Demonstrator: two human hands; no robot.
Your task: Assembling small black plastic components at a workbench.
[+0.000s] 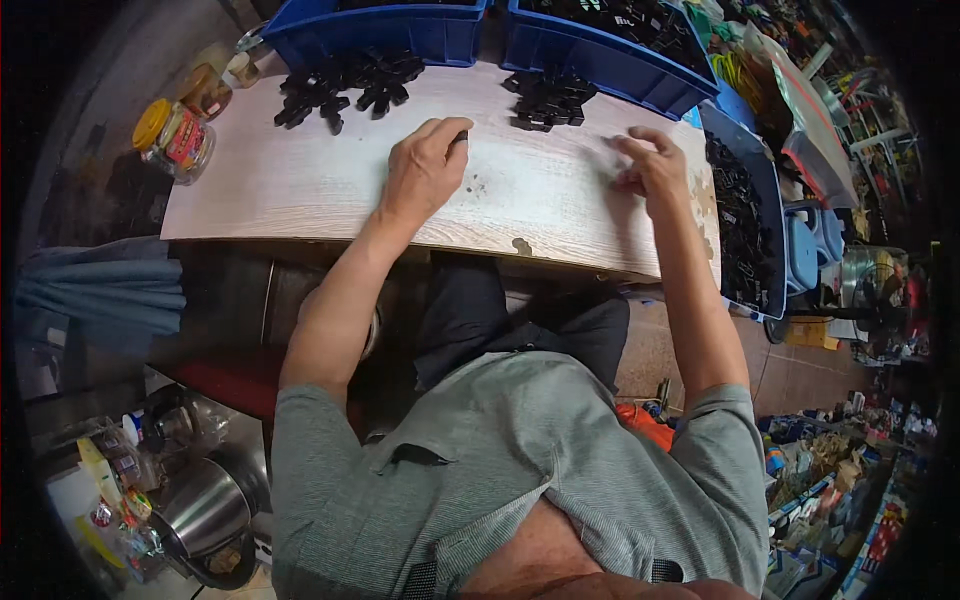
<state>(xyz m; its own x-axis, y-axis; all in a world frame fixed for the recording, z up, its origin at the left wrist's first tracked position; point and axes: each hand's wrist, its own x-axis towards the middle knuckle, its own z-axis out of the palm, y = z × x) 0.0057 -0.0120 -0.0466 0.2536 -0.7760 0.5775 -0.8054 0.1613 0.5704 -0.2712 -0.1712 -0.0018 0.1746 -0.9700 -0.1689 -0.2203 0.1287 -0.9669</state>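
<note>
My left hand (424, 165) is over the middle of the white table, closed with thumb and index finger on a small black plastic part (461, 138), most of which the fingers hide. My right hand (652, 172) is at the table's right side, its fingers apart and slightly blurred; I see nothing in them. Beyond my left hand lies a loose pile of small black plastic parts (345, 85). A second pile of black parts (548, 98) lies between the two hands, farther back.
Two blue bins (375, 40) (610, 60) stand along the table's far edge, and another bin (765, 190) of black parts is at the right. A yellow-lidded jar (178, 140) stands at the left end of the table (300, 190). Blue stools (812, 245) are on the right.
</note>
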